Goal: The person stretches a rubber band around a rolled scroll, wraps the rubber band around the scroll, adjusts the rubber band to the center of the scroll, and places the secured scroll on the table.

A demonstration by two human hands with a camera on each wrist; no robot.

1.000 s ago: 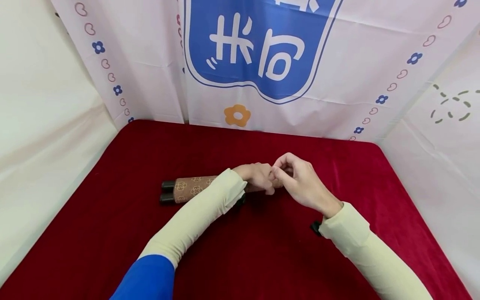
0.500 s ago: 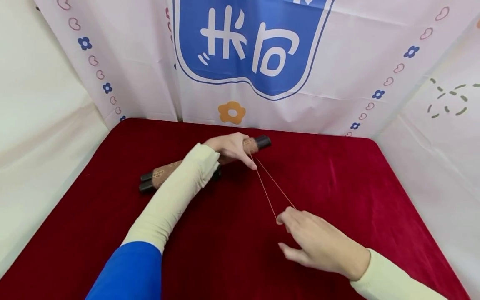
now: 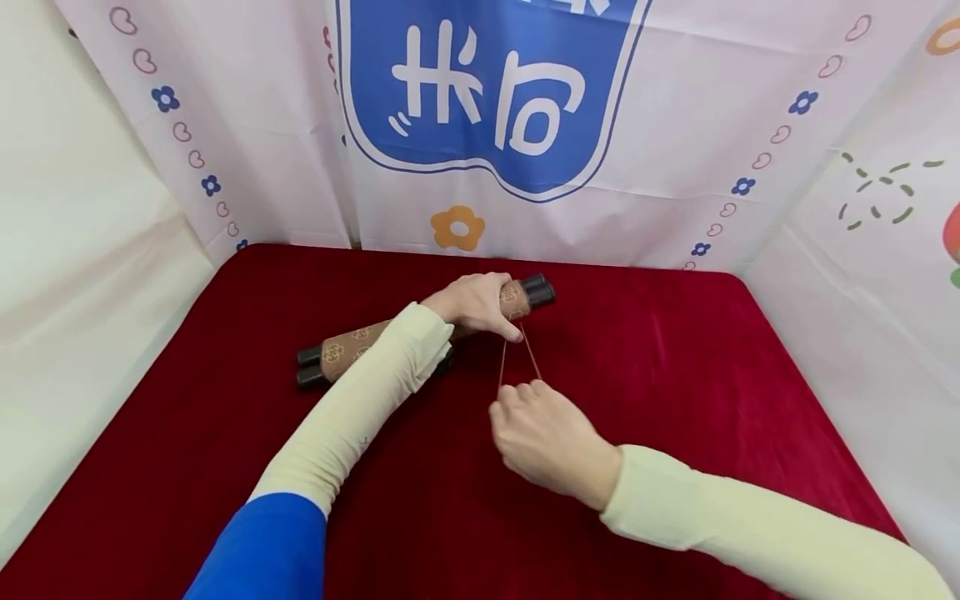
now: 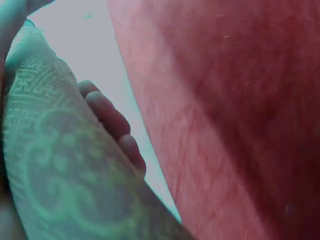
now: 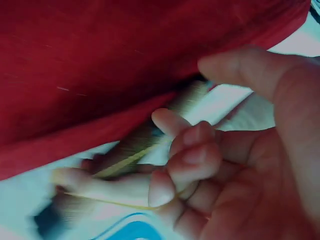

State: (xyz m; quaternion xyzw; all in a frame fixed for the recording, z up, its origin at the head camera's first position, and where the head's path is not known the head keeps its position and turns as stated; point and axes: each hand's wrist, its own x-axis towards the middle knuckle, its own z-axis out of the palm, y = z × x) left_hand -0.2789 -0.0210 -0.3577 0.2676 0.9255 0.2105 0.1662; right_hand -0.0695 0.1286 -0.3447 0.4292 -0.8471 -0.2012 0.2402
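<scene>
Head view: the rolled scroll (image 3: 351,345) lies aslant toward the tabletop's (image 3: 675,392) far edge, its right end nearer that edge. The left hand (image 3: 477,305) grips it near that end; the right hand (image 3: 543,435), farther from it, toward the near edge, curls round a cord (image 3: 531,352) stretched toward the scroll.

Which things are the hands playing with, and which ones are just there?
Part of the job:
- brown patterned roll
- thin string

Just there:
- red tablecloth
- white hanging sheet
- blue sign and orange flower, both on the sheet
</scene>
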